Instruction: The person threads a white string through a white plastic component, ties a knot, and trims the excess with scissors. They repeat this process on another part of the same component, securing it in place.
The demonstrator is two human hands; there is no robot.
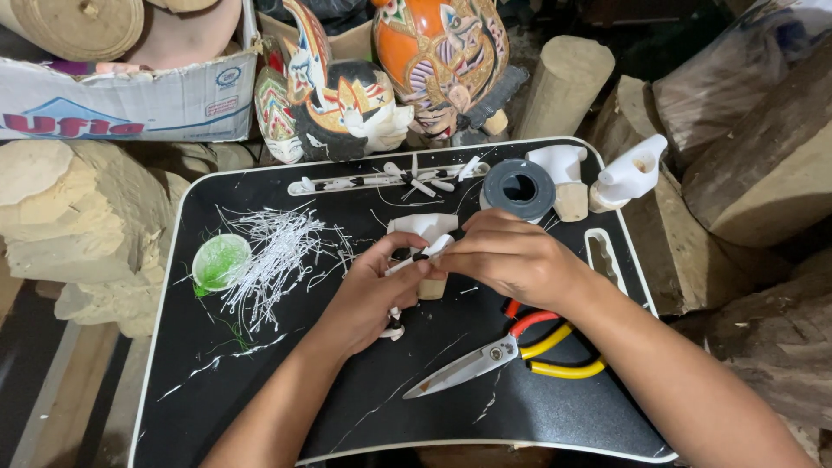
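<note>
Small white carved wooden piece (425, 251): light, stiff, likely fragile; best held by its stubby base. Left hand (374, 290) and right hand (511, 258) both pinch it above the desk (260, 381).

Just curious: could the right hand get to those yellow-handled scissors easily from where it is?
Probably yes. The scissors lie uncovered on the black tray just below the right hand, though that hand is holding a small white piece.

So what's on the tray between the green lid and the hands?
In the head view, a heap of thin white strips lies on the black tray between the green lid and the left hand.
</note>
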